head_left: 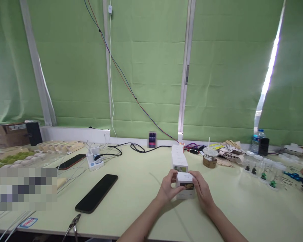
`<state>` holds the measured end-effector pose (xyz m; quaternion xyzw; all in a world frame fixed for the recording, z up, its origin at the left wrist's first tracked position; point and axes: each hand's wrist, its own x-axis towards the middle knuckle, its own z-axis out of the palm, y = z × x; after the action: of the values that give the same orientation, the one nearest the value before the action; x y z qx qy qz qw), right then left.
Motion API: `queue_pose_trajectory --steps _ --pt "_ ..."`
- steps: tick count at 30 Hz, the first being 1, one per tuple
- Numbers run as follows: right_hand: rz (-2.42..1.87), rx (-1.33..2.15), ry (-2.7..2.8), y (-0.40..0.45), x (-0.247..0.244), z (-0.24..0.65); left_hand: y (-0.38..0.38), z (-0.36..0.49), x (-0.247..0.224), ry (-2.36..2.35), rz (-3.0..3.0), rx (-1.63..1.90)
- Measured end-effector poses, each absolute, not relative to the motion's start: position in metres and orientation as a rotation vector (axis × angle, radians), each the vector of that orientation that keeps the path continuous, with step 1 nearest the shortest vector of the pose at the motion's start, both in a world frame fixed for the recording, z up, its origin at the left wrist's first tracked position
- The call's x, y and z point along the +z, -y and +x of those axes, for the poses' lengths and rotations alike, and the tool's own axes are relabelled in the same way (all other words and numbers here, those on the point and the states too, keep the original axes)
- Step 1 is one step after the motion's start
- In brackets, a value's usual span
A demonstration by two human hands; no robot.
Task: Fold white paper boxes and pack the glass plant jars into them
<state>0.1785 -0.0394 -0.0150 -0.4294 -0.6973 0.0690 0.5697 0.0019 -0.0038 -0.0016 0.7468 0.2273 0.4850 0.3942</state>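
Lower centre-right of frame: left hand [168, 188] and right hand [203, 190] clamped on opposite sides of white box [185, 193], upright on surface [131, 195]; its contents not visible. White box row [179, 161] directly behind. Right of frame: clear, white-lidded jars [264, 169], green or dark pieces at their bottoms.

Green blinds [146, 67] down; bright light gap [270, 67] right; pale table [131, 188] below.
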Motion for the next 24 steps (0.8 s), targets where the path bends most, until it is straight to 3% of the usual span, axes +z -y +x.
queue_pose_trajectory --steps 24 --pt "-1.038 -0.021 1.646 0.0387 -0.0176 0.1809 0.0017 0.0019 -0.0049 -0.630 2.086 1.243"
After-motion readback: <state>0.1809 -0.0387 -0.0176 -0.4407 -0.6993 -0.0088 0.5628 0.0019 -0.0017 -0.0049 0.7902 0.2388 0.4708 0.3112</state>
